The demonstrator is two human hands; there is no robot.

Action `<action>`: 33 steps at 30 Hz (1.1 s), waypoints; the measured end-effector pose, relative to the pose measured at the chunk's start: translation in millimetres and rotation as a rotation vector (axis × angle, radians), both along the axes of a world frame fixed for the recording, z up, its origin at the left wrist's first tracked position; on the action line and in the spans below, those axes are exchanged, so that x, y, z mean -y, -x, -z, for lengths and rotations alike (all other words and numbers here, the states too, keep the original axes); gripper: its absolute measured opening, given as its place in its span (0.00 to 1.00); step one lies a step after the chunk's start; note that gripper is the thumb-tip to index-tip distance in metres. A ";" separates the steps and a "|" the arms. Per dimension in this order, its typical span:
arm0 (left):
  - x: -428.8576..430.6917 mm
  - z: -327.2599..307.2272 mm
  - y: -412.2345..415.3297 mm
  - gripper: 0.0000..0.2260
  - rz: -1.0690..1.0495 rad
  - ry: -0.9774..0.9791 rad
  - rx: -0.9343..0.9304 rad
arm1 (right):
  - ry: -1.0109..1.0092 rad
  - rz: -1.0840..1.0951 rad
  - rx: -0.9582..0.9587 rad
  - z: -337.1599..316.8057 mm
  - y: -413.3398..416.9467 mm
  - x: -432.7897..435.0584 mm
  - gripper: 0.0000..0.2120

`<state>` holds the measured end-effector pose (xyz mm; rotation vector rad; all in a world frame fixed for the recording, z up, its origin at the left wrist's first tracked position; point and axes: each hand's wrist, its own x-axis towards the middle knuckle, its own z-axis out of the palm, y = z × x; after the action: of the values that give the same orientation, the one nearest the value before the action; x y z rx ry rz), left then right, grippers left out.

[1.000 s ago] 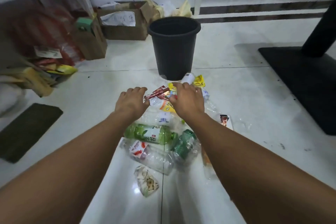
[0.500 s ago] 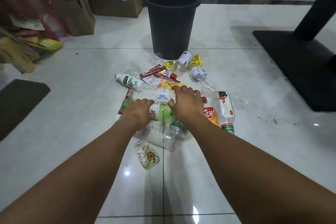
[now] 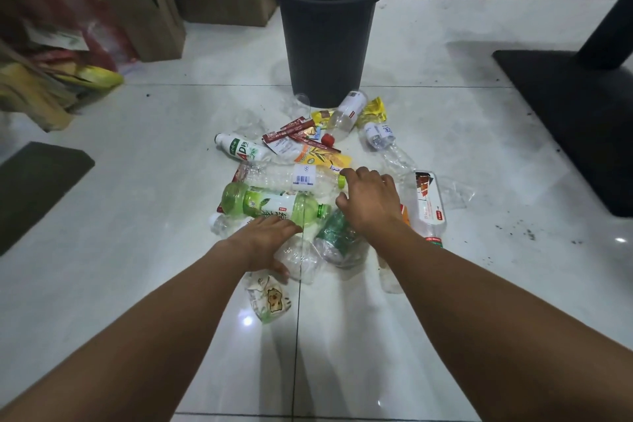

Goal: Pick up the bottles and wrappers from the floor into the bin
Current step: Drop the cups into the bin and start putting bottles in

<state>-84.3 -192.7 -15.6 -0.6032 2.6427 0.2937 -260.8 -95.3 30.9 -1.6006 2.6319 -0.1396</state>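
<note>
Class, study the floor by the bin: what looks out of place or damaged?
Bottles and wrappers lie scattered on the floor before the black bin. The clear bottle at the left hand is crumpled, and a red cap lies loose.

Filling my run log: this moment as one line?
stage: nothing lifted yet | left hand: on crushed clear bottle | right hand: over pile, empty | bin: upright

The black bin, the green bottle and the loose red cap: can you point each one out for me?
black bin [image 3: 325, 44], head view, on its front wall.
green bottle [image 3: 263, 203], head view, on its label, mid-body.
red cap [image 3: 327, 139], head view, on the cap's top.
</note>
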 end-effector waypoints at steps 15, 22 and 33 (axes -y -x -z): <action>4.6 10.9 5.9 0.40 0.080 0.150 0.071 | -0.065 0.000 -0.010 6.8 4.6 -6.3 0.22; 18.3 -12.6 -17.9 0.37 0.080 0.230 -0.017 | -0.043 -0.015 -0.021 3.1 -9.3 5.2 0.22; 64.6 -66.1 -71.5 0.37 -0.020 0.345 -0.096 | -0.030 -0.131 0.030 0.3 -57.4 41.7 0.23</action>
<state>-12.9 -257.2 50.5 -0.7395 2.8030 -0.1369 -203.4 -137.0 30.6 -1.7401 2.4857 -0.1171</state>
